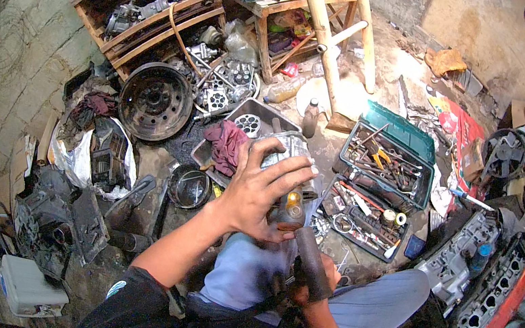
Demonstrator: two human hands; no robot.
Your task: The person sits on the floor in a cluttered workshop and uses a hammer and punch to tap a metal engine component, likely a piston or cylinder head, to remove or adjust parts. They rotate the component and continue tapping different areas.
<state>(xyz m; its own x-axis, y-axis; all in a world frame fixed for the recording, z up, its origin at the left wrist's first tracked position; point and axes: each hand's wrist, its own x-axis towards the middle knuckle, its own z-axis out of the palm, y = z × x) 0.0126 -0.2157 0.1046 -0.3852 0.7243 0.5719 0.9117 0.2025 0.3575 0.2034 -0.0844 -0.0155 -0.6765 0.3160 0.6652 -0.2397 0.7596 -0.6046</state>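
Apparently the heaviest thing in play is the pale grey, roughly cylindrical metal part (289,146), which sits above the person's lap, in front of the open-topped grey plastic tub (201,154) and near the crumpled maroon cloth (222,147). The left hand (251,193) grasps it from the left, fingers spread and bent over its upper side, the thumb lower down beside a rounded brown end piece (290,216) and a small shiny amber-yellow piece (293,198). Whether these two belong to the metal part cannot be told.

From just below them a thick, dark, straight bar (312,261) slants toward the wearer. The right hand (328,270) lies behind its lower end, mostly hidden; it looks curled, but whether it is closed around the bar cannot be told.

Being metal, the part should be stiff and dense, unlikely to give under a squeeze. Any oil on it would make a smooth curved side slippery, so a wide grip around the fullest part of the body, with the thumb opposed, seems safest, ideally with the weight borne from below. The small amber-yellow piece looks a poor handhold and could be the more fragile spot. The bar looks rigid too, and its thick lower length would fill a palm well.
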